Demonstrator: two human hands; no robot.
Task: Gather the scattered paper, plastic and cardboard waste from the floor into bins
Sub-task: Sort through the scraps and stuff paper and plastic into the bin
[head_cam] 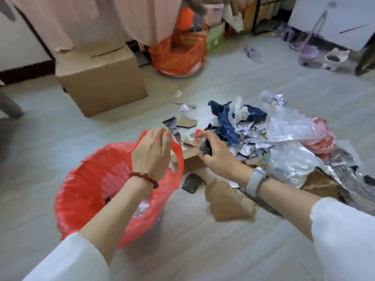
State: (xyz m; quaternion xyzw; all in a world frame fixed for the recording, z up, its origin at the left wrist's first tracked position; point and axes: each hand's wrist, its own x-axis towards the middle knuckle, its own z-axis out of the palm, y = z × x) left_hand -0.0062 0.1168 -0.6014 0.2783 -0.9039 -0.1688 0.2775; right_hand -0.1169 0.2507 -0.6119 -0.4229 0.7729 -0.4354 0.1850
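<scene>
- Both sleeves (67, 258) run off the bottom edge.
- The left hand (152, 153) covers part of the red bag's (85, 191) rim.
- The scrap (205, 148) in the right hand (215, 157) is too crumpled to identify.
- Far-wall clutter (182, 43) is blurred.

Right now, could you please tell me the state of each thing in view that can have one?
Red plastic bin bag: mouth open, a few scraps inside.
Left hand: holds the bag's rim.
Right hand: fingers grip a dark patterned paper scrap.
Brown cardboard box: closed, upright.
Orange-lined bin: open, partly filled.
Mixed waste pile: on the floor.
</scene>
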